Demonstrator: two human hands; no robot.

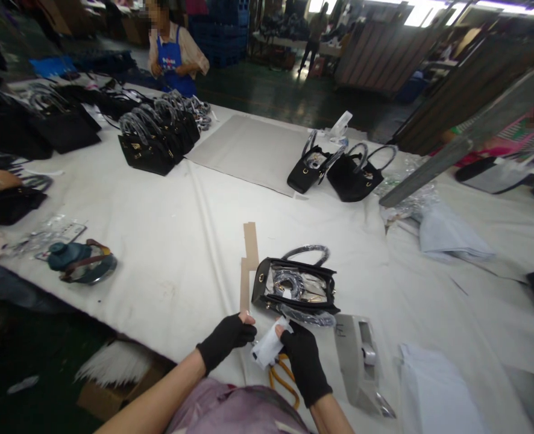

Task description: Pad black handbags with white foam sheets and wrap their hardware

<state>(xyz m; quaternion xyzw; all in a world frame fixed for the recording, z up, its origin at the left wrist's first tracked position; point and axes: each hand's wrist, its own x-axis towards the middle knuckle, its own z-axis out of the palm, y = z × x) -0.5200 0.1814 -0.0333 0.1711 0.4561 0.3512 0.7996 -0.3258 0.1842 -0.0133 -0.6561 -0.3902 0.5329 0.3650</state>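
Note:
My right hand (304, 357), in a black fingerless glove, grips a small white packet (269, 345) with a dark spot at its lower end. My left hand (228, 340), gloved alike, is closed with thumb and fingers together just left of the packet; what it pinches, if anything, is too small to make out. Beyond both hands stands an open black handbag (260, 288) with plastic-wrapped handles, a wrapped coiled strap (287, 283) and pale stuffing inside. A yellow-orange cord (289, 386) loops below the packet, partly hidden by my right hand.
Brown cardboard strips (250, 241) lie left of the bag. A grey tape dispenser (355, 361) and white sheets (434, 386) are at right. Two black bags (355, 181) stand farther back, near a slanting metal post (457, 147). A teal bottle (86, 265) lies left. A co-worker (172, 54) stands beyond several bags.

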